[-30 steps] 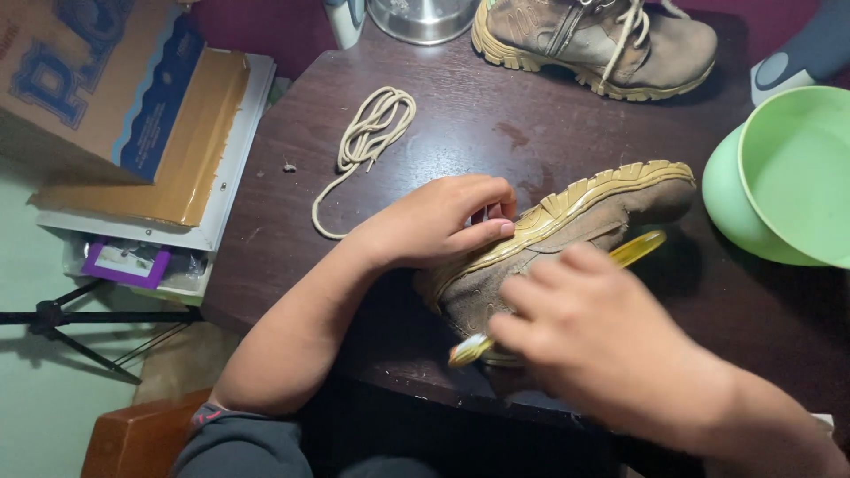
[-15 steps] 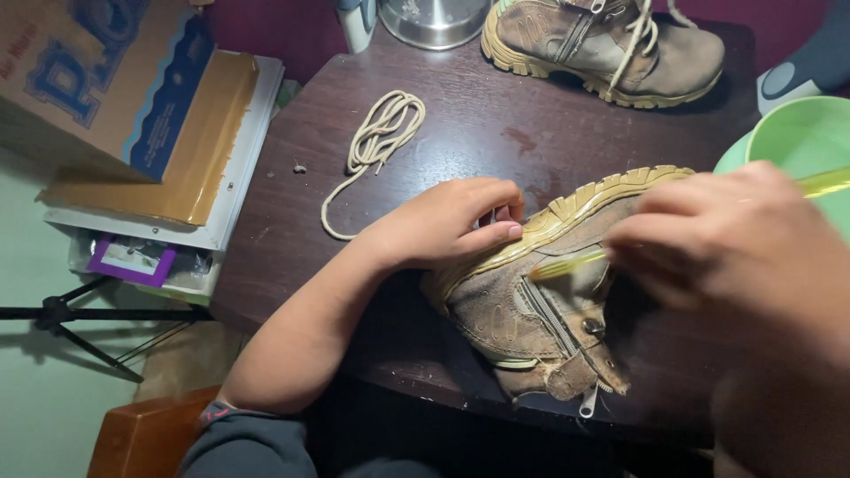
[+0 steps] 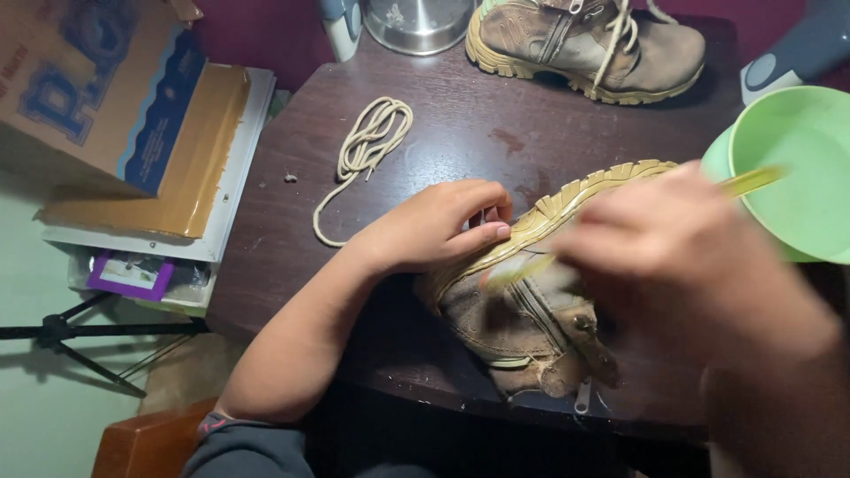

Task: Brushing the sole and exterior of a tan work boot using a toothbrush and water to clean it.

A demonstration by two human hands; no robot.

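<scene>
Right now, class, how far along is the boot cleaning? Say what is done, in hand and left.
Done: a lace lies loose on the table. In hand: left hand steadies the boot on its side; right hand, blurred, holds a yellow brush. Left: the second boot, laced, stands untouched.

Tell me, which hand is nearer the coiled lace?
Left. The left hand rests on the boot, just right of the lace. The right hand is farther right, by the green bowl.

Left hand curled palm-down; right hand raised, blurred.
</scene>
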